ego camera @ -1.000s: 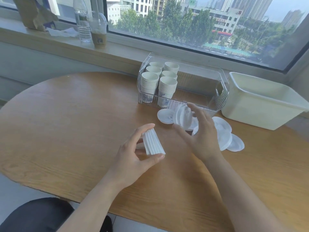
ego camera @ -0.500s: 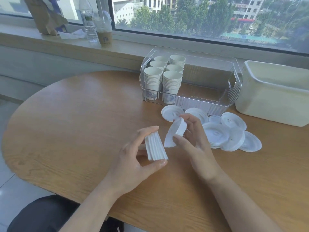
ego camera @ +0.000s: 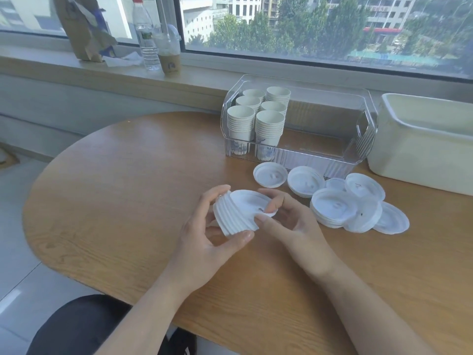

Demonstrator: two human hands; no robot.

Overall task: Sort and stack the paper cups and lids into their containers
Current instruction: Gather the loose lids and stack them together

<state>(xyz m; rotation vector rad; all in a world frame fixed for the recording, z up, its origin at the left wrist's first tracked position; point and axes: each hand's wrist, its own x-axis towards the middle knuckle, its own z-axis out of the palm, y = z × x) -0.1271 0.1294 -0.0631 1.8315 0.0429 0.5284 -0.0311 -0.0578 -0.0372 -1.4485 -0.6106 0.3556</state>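
We note the left hand [ego camera: 202, 242] fingers curled round the lid stack [ego camera: 236, 216]; right hand [ego camera: 291, 224] fingers pinching its top lid [ego camera: 252, 202].

Stacked cups [ego camera: 257, 119] in left end of clear bin [ego camera: 363, 139], at back of surface [ego camera: 128, 201]. Tub [ego camera: 419, 147] just right of bin. Loose lids [ego camera: 340, 201] scattered before bin; lid stack [ego camera: 235, 216] further forward, left.

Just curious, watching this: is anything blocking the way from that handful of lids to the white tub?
Nothing solid does. The lid stack must only pass over the loose lids lying before the white tub.
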